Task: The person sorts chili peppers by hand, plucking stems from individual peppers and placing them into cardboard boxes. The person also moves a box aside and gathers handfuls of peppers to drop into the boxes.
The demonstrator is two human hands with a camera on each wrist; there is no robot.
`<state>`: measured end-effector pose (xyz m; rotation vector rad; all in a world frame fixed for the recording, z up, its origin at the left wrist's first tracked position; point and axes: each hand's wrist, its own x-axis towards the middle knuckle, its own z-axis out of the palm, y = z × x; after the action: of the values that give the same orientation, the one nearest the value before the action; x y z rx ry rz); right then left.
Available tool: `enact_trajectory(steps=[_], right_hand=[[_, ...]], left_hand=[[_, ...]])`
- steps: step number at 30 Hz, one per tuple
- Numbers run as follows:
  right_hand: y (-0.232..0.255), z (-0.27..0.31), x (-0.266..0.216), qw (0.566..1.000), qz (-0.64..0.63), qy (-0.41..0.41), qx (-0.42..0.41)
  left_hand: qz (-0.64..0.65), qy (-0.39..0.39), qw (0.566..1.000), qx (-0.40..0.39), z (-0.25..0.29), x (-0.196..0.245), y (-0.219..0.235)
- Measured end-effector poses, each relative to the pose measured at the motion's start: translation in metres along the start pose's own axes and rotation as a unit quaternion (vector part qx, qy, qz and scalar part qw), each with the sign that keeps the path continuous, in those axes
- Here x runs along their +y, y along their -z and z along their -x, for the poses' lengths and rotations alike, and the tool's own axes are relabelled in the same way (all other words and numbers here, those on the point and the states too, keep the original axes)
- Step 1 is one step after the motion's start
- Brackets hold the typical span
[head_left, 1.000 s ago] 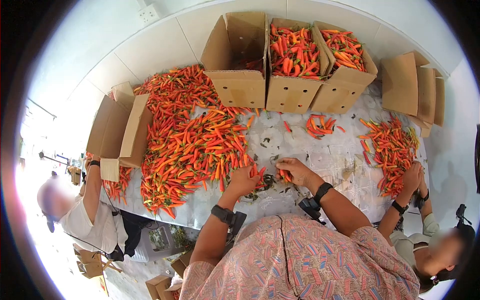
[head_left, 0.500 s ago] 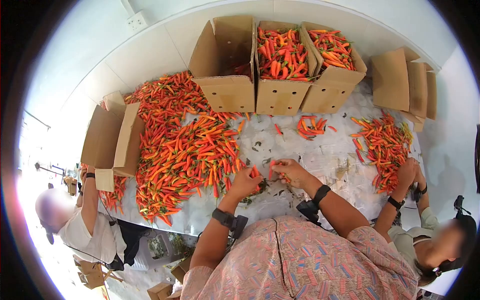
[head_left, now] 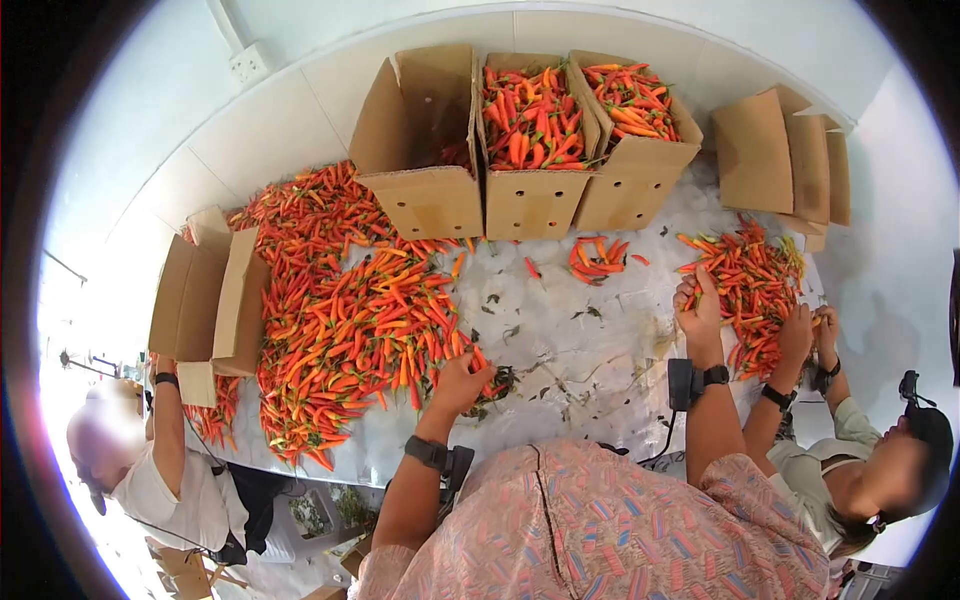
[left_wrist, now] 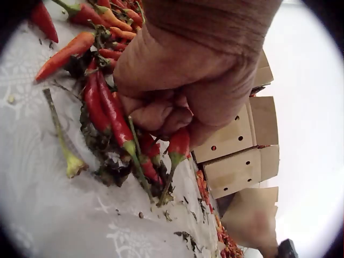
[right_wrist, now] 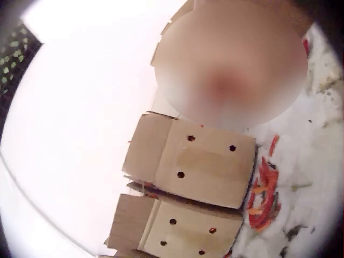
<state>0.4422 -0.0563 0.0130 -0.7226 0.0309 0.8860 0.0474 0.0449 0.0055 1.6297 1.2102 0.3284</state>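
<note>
My left hand [head_left: 460, 385] is at the right edge of the big chili pepper heap [head_left: 350, 330], low over the table. In the left wrist view its curled fingers grip a red chili pepper [left_wrist: 179, 144], its green stem pointing out. Two more red chilies [left_wrist: 110, 110] lie beside the fingers on dark withered leaves [left_wrist: 113, 172]. My right hand [head_left: 700, 312] is far to the right, at the left edge of a smaller chili pile [head_left: 755, 285]. Its fingers are curled round a bit of orange-red chili; the right wrist view of it is blurred.
Two cardboard boxes full of chilies [head_left: 535, 205] and an open box [head_left: 425, 205] stand along the wall. A small chili cluster [head_left: 597, 262] lies before them. People work on either side, a box [head_left: 240, 300] near the left one. Leaf scraps [head_left: 545, 392] litter the white tablecloth.
My right hand has moved from beside the left hand, where it held chilies, across to the right-hand pile. My left hand stays by the heap's edge. The head view has shifted slightly.
</note>
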Motion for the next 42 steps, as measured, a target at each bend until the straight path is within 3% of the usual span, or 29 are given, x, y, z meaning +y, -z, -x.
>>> enact_trajectory(steps=[3,5,6,8,12,17,21,27,31,33,37,39,40,42], right_hand=[[-0.024,0.015,-0.002,0.997,0.073,0.02,-0.004],[-0.064,0.035,-0.006,0.986,0.125,0.098,-0.039],[-0.084,0.043,-0.01,0.987,0.124,0.098,-0.04],[-0.126,0.056,-0.018,0.957,0.179,0.199,-0.109],[-0.209,0.093,-0.035,0.912,0.173,0.307,-0.212],[-0.247,0.108,-0.049,0.849,0.158,0.426,-0.268],[-0.235,0.097,-0.057,0.838,0.192,0.454,-0.232],[-0.171,0.058,-0.083,0.863,0.276,0.422,-0.02],[-0.113,0.029,-0.104,0.875,0.277,0.393,0.056],[-0.087,0.016,-0.11,0.844,0.34,0.39,0.139],[-0.013,-0.027,-0.116,0.804,0.443,0.347,0.194],[0.016,-0.042,-0.109,0.729,0.518,0.386,0.226],[0.008,-0.033,-0.099,0.73,0.52,0.384,0.223],[-0.009,-0.013,-0.063,0.835,0.464,0.253,0.153]], left_hand=[[-0.022,-0.021,0.999,0.011,-0.001,-0.005,-0.001],[-0.025,-0.016,0.999,0.013,-0.001,-0.009,-0.002],[-0.035,-0.036,0.998,0.023,-0.003,-0.013,-0.003],[-0.045,-0.056,0.997,0.034,-0.003,-0.015,-0.003],[-0.043,-0.059,0.997,0.033,-0.004,-0.017,-0.005],[-0.027,-0.039,0.998,0.036,0.006,-0.002,-0.001],[-0.004,-0.016,0.999,0.048,0.006,-0.009,-0.002],[-0.002,-0.022,0.999,0.046,0.003,-0.011,-0.003],[-0.023,-0.039,0.998,0.051,0.001,-0.014,-0.002],[-0.026,-0.031,0.998,0.052,-0.002,-0.019,-0.004],[-0.019,-0.025,0.998,0.049,-0.002,-0.019,-0.004],[-0.031,-0.035,0.997,0.054,-0.006,-0.026,-0.006],[-0.044,-0.044,0.996,0.058,-0.005,-0.027,-0.005],[-0.025,-0.049,0.997,0.062,-0.001,-0.02,-0.005]])
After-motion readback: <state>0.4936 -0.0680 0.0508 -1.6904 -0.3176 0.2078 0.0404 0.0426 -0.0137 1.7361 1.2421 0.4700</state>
